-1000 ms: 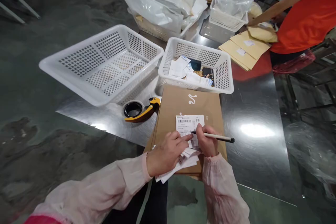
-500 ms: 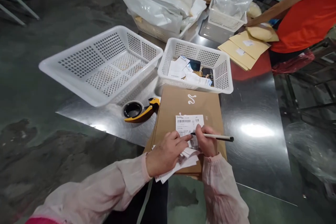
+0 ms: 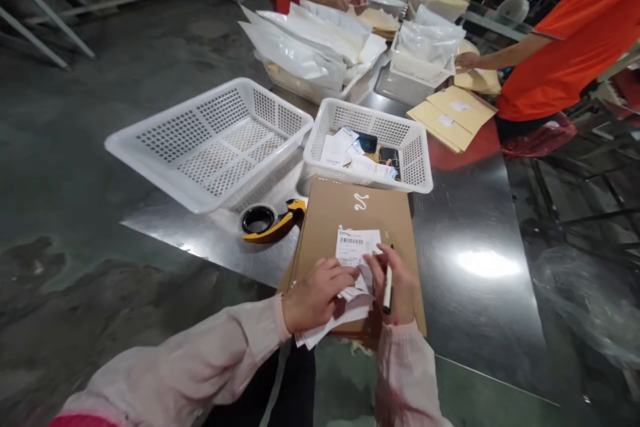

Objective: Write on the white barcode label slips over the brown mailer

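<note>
A brown cardboard stack (image 3: pixel 325 220) with a white squiggle print lies in front of me. On it rests a small pile of white printed paper slips (image 3: pixel 353 243), the top one bearing a barcode. My left hand (image 3: pixel 320 293) is closed over the lower part of the slips, fingers curled on them. My right hand (image 3: pixel 403 287) holds a white pen with a black end (image 3: pixel 388 290), tucked upright against the fingers. Its thumb and index fingertips are at the right edge of the top slip; whether they pinch it I cannot tell.
Left of the cardboard lies a yellow-and-black tape dispenser (image 3: pixel 274 221). Behind are a large white basket (image 3: pixel 200 197) and a smaller basket (image 3: pixel 365 181) with slips and dark items. Farther back stand padded envelopes (image 3: pixel 463 110), bagged parcels (image 3: pixel 300 53) and two people in orange shirts.
My right hand has turned the pen from lying sideways across the slip to upright in the hand, and its fingertips have moved to the slip's edge. My left index finger has drawn back. The view has shifted.
</note>
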{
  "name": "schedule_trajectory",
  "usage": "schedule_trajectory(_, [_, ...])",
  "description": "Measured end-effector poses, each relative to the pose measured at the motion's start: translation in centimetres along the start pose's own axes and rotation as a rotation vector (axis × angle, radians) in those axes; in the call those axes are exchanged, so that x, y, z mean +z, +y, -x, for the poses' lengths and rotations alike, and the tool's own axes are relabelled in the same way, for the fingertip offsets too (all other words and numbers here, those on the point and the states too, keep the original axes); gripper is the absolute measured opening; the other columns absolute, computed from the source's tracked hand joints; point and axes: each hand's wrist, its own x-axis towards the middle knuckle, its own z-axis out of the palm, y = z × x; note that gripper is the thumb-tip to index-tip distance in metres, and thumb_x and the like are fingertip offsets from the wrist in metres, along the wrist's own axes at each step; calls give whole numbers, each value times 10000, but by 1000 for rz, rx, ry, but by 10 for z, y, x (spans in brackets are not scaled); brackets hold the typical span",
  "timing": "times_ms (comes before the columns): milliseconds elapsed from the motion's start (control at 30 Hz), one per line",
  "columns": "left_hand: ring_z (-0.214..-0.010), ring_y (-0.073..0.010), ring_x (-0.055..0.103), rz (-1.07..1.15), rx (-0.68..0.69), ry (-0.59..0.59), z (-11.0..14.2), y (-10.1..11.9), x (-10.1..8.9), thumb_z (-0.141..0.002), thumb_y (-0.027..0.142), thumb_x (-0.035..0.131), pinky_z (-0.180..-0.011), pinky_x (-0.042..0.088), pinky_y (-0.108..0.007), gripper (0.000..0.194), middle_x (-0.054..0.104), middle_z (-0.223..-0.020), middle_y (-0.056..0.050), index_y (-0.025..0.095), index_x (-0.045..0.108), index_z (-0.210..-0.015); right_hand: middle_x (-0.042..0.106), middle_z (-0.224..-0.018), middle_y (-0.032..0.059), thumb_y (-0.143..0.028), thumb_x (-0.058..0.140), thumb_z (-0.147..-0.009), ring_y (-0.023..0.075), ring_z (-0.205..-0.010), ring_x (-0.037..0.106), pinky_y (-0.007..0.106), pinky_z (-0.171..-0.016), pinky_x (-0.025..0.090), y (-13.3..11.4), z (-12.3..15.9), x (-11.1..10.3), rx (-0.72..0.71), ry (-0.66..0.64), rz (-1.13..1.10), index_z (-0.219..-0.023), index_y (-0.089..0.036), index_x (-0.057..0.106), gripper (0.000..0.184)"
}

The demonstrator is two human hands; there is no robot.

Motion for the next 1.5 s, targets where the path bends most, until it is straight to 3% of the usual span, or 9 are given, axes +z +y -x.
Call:
schedule_trajectory(167, [-948, -196, 547, 211, -2, 220, 1, 4, -7, -771, 70, 475, -856, 465, -359, 215, 637, -987, -94, 151, 585, -937, 692, -730, 37, -415, 633, -716, 206, -678, 658, 347, -684, 510, -5, -6, -2, 64, -16, -46, -973, -180, 668, 350])
schedule_trajectory(267, [-1050, -205, 550, 431, -209, 432, 1, 4, -15, -862, 187, 479, -932, 457, -393, 154, 601, -1107, -125, 152, 578, -975, 684, -749, 32, -422, 681, -683, 192, -699, 657, 328, -698, 529, -16, -5, -7, 190, -1, -253, -997, -179, 651, 398])
schedule_trajectory(367, [-1046, -213, 591, 828, -457, 447, -4, -4, -21, -861, 336, 544, -915, 488, -398, 312, 608, -1153, -131, 147, 515, -1107, 669, -759, 33, -425, 729, -656, 179, -689, 645, 297, -664, 533, -31, 0, -13, 192, -143, -484, -985, -172, 646, 423])
schedule_trajectory(500, [-961, -201, 634, 1093, -474, 414, -6, -15, -25, -800, 396, 647, -864, 515, -359, 469, 653, -1078, -111, 149, 459, -1152, 628, -687, 27, -592, 500, -828, 125, -529, 529, 254, -510, 461, -32, -11, -28, 137, -147, -499, -1122, -184, 652, 525])
schedule_trajectory(567, [-927, -194, 640, 979, -434, 311, -5, -13, -24, -840, 346, 599, -823, 523, -342, 385, 664, -1051, -109, 145, 487, -1148, 571, -600, 18, -653, 388, -858, 107, -469, 440, 238, -438, 385, -22, -24, -33, 156, -42, -414, -1036, -169, 705, 606])
schedule_trajectory(700, [-1015, -214, 589, 410, -145, 145, -7, 1, -11, -829, 143, 504, -904, 483, -387, 212, 653, -1102, -115, 141, 579, -1028, 461, -437, -31, -651, 588, -738, 85, -395, 351, 224, -366, 270, -2, -40, -22, 253, -33, -410, -755, -137, 718, 530])
schedule_trajectory(867, [-1018, -253, 540, -116, 32, -38, -15, 11, 7, -755, 32, 516, -851, 475, -419, 284, 572, -1312, -93, 140, 576, -1011, 554, -442, -11, -546, 768, -563, 113, -406, 462, 235, -395, 359, 5, -35, 4, 202, 76, -315, -545, -165, 613, 411])
schedule_trajectory(1133, [-985, -234, 525, -199, -3, -88, -13, 10, 6, -809, 55, 483, -813, 465, -393, 236, 570, -1301, -99, 138, 582, -1006, 350, -389, -55, -450, 609, -781, 84, -402, 322, 253, -427, 282, 19, -27, 11, -63, 230, -56, -412, -220, 338, 513])
schedule_trajectory(1500, [-952, -229, 527, -205, 25, -43, -13, 10, 5, -788, 52, 494, -805, 452, -369, 243, 594, -1293, -62, 132, 590, -996, 318, -400, -67, -294, 539, -821, 65, -399, 289, 242, -427, 249, 13, -29, 11, -243, 233, -6, -433, -204, 314, 458])
